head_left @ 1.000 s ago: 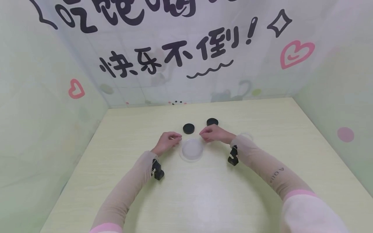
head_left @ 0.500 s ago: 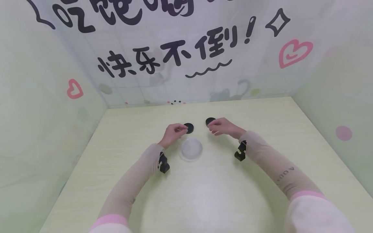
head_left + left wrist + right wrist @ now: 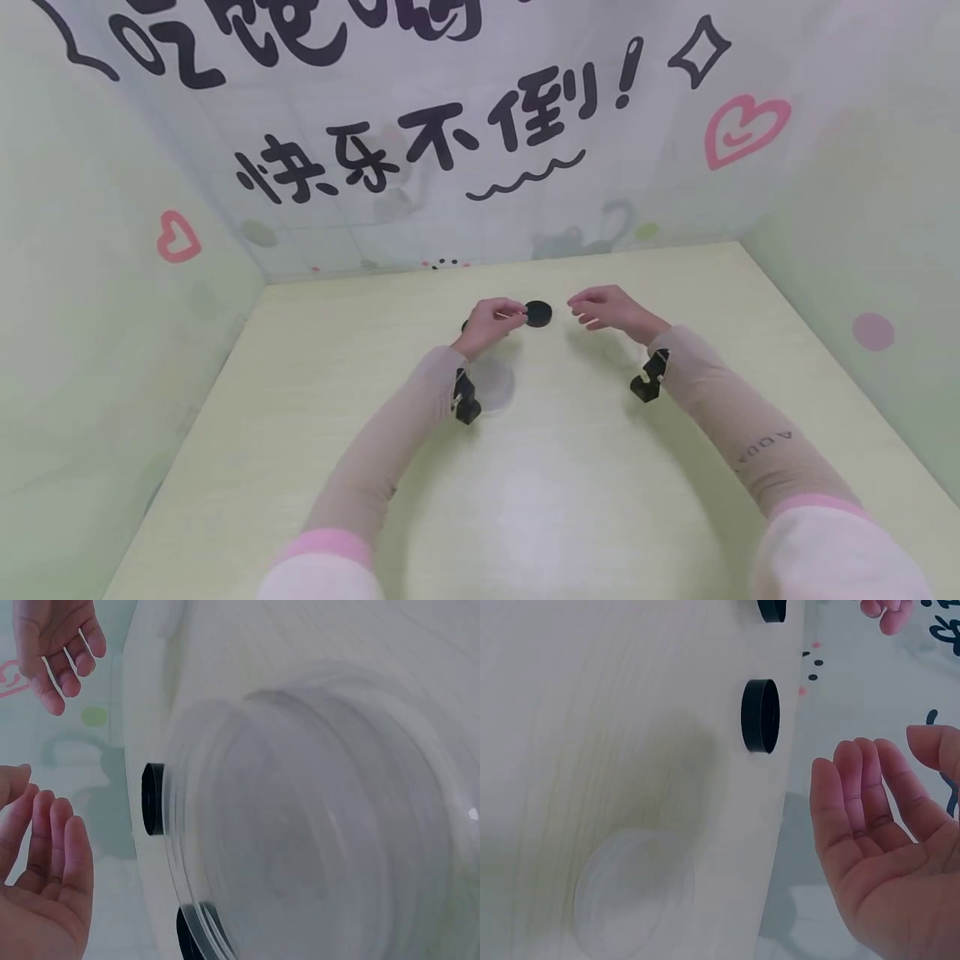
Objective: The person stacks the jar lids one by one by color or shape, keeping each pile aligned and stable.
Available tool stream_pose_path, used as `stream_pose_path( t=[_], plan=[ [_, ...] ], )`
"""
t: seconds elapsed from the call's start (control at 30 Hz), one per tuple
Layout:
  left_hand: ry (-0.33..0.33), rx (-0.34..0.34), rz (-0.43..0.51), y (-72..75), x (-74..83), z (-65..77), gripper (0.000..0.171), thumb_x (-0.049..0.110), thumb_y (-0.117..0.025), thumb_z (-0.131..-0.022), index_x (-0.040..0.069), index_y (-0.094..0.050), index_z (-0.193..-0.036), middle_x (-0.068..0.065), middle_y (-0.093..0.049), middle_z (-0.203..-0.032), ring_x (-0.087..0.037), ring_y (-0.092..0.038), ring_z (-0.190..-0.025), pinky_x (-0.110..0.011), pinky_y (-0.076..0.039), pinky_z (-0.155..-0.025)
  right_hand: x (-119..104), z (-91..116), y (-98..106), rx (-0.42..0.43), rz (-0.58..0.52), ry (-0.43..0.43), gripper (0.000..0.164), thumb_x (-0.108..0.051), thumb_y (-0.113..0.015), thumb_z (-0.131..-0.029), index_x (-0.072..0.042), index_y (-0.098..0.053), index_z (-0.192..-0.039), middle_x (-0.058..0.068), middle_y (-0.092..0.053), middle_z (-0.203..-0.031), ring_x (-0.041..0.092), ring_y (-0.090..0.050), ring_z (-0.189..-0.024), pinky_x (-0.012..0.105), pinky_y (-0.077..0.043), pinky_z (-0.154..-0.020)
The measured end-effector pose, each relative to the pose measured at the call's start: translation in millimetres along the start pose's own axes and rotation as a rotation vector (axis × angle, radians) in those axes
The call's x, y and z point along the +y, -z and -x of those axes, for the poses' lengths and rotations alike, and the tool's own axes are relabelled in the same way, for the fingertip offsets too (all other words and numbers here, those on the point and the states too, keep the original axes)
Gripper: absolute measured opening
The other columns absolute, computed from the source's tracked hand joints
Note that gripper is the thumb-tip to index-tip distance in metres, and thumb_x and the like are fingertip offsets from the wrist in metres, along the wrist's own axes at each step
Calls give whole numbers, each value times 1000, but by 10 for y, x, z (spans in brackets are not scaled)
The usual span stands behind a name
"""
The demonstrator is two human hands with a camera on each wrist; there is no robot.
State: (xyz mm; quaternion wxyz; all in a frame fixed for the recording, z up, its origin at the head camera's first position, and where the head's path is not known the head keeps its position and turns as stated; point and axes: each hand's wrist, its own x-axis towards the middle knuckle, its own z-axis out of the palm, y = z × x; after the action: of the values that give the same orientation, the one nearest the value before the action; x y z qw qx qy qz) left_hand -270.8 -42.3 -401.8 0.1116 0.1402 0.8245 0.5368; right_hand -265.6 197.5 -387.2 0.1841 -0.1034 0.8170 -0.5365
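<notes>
My left hand [image 3: 491,323] is over the table's far part, its fingertips just left of a black round lid [image 3: 537,313] in the head view. In the left wrist view its fingers [image 3: 58,840] are softly bent, with nothing visible between them. A second black lid [image 3: 193,937] is mostly hidden behind that hand in the head view. A clear round plastic jar [image 3: 300,825] stands below the left wrist. Right of the first lid, my right hand [image 3: 611,310] hovers with relaxed, bent fingers and the thumb apart. It holds nothing visible.
A second clear round piece [image 3: 634,892] lies on the pale wooden table [image 3: 525,500] near the right wrist. Printed cloth walls [image 3: 420,225] enclose the table's back and sides. Each wrist carries a black camera mount [image 3: 648,379].
Both hands have moved right and farther back, away from the clear jar and past the lids. The left hand now covers most of the left lid. The jar and lids stay put.
</notes>
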Motion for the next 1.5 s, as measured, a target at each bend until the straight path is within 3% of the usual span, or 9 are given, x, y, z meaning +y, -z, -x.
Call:
stream_pose_path(
  t=[0.23, 0.5, 0.67, 1.1, 1.5],
  plan=[
    [28, -32, 41, -342, 196, -79, 26, 13, -61, -83, 2, -62, -106, -9, -62, -95, -14, -56, -82, -21, -48, -64, 89, 86, 189, 54, 19, -2, 45, -28, -49, -91, 6, -46, -120, 29, -47, -118, 40, -48, -105, 40, -46, -83],
    [21, -38, -22, -757, 284, -185, 27, 14, -63, -81, 2, -62, -106, -5, -62, -90, -13, -56, -84, -18, -45, -65, 204, 184, 383, 111, 65, -64, 48, -27, -45, -93, 8, -40, -125, 30, -44, -120, 42, -46, -107, 42, -42, -88],
    [39, -74, -42, -974, 361, -198, 34, 15, -63, -82, 4, -58, -113, -8, -62, -98, -16, -55, -92, -19, -44, -68, 306, 276, 460, 136, 80, -109, 47, -26, -45, -93, 9, -40, -125, 30, -44, -121, 40, -46, -107, 42, -42, -88],
    [150, -90, -97, -1200, 302, -190, 44, 20, -64, -81, 11, -50, -121, -5, -53, -119, -20, -51, -106, -26, -44, -81, 637, 324, 436, 112, 145, -169, 41, -17, -50, -90, 10, -44, -120, 28, -48, -116, 34, -51, -100, 35, -46, -83],
    [167, -114, -127, -1428, 229, -215, 43, 13, -65, -79, 9, -52, -120, -4, -54, -119, -17, -52, -105, -23, -41, -86, 721, 386, 463, 116, 178, -163, 38, -12, -53, -88, 10, -47, -119, 28, -49, -117, 25, -55, -94, 31, -47, -80]
  ],
)
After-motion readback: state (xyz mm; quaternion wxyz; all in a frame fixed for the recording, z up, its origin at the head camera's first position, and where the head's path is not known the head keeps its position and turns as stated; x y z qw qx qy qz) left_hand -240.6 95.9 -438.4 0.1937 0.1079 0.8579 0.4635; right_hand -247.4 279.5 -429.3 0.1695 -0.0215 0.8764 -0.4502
